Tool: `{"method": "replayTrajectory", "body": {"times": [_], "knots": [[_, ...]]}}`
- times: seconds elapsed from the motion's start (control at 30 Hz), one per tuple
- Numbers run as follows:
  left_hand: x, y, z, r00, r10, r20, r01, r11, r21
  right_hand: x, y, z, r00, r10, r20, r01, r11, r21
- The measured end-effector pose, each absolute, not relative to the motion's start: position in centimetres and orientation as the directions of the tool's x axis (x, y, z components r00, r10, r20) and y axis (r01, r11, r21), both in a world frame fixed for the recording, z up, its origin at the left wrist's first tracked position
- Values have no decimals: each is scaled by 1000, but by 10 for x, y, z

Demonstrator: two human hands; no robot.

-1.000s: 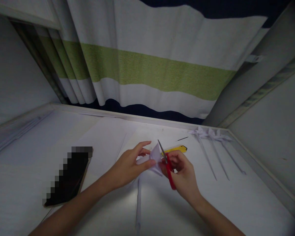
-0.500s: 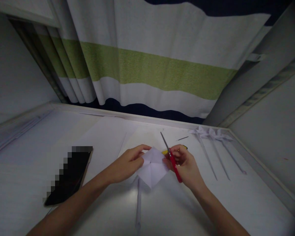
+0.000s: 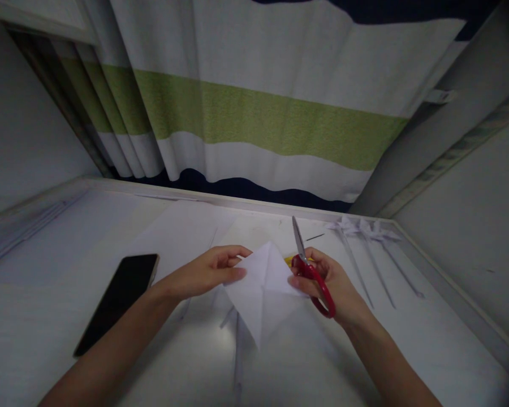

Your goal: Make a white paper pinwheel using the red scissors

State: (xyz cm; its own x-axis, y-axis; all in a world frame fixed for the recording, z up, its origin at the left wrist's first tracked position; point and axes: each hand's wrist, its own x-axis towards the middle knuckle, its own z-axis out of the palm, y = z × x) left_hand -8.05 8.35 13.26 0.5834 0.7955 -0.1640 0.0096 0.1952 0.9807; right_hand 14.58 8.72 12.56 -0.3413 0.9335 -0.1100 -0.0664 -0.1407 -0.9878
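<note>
A creased white sheet of paper (image 3: 261,288), roughly diamond-shaped, is held up between both hands. My left hand (image 3: 216,271) pinches its left corner between thumb and fingers. At the right corner, my right hand (image 3: 322,277) grips the paper with the thumb and also keeps red-handled scissors (image 3: 316,282), their blades pointing up and away. Under the paper lies a thin rolled paper stick (image 3: 238,362), partly hidden. Something yellow (image 3: 288,260) shows behind the right fingers, mostly covered.
To the left lies a black phone (image 3: 119,299). Paper pinwheels on sticks (image 3: 365,229) rest at the right back. A thin dark rod (image 3: 315,237) lies beyond the scissors. White sheets (image 3: 182,223) spread at the back left, before a striped curtain (image 3: 254,116).
The paper is opened out wider and now looks larger. The right hand has turned, so the scissors show their handle loop and point more upright. The hands have moved slightly apart.
</note>
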Motion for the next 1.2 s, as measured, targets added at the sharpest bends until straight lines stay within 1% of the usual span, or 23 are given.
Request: {"method": "replayTrajectory", "body": {"times": [0.13, 0.27, 0.37, 0.5, 0.63, 0.7, 0.73, 0.8, 0.87, 0.93, 0.97, 1.0, 1.07, 1.2], "knots": [[-77, 85, 135, 352, 927, -130, 50, 119, 992, 144, 83, 127, -413, 896, -161, -31, -190, -981], [-71, 86, 131, 156, 984, -85, 91, 71, 993, 141, 80, 124, -439, 878, -191, 1, -211, -977], [-66, 85, 126, 45, 998, -50, 97, 46, 994, 139, 80, 121, -455, 871, -188, -19, -220, -975], [-64, 83, 124, -44, 999, -19, 97, 24, 995, 138, 80, 118, -467, 873, -142, -43, -183, -982], [-65, 80, 129, -142, 989, 47, 148, -26, 989, 136, 81, 114, -406, 909, -99, -86, -145, -986], [-63, 79, 131, -181, 981, 68, 137, -44, 990, 135, 82, 112, -362, 929, -81, -100, -125, -987], [-62, 79, 132, -177, 982, 61, 102, -43, 994, 134, 82, 112, -335, 940, -69, -107, -111, -988], [-59, 78, 131, -106, 994, 6, -11, -7, 1000, 133, 82, 112, -279, 959, -41, -123, -78, -989], [-54, 78, 128, 39, 996, -83, -115, 87, 990, 132, 81, 113, -225, 974, -9, -141, -41, -989], [-51, 77, 122, 186, 969, -160, -183, 194, 964, 130, 80, 114, -183, 983, 24, -141, -2, -990], [-50, 77, 120, 233, 954, -188, -213, 239, 947, 130, 79, 114, -170, 985, 39, -132, 16, -991], [-49, 77, 118, 257, 943, -212, -243, 276, 930, 129, 78, 113, -162, 985, 55, -120, 35, -992], [-48, 77, 116, 249, 935, -252, -287, 319, 903, 128, 77, 112, -167, 983, 81, -91, 66, -994], [-49, 78, 117, 209, 946, -248, -309, 305, 901, 126, 76, 108, -211, 974, 80, -62, 69, -996]]}}
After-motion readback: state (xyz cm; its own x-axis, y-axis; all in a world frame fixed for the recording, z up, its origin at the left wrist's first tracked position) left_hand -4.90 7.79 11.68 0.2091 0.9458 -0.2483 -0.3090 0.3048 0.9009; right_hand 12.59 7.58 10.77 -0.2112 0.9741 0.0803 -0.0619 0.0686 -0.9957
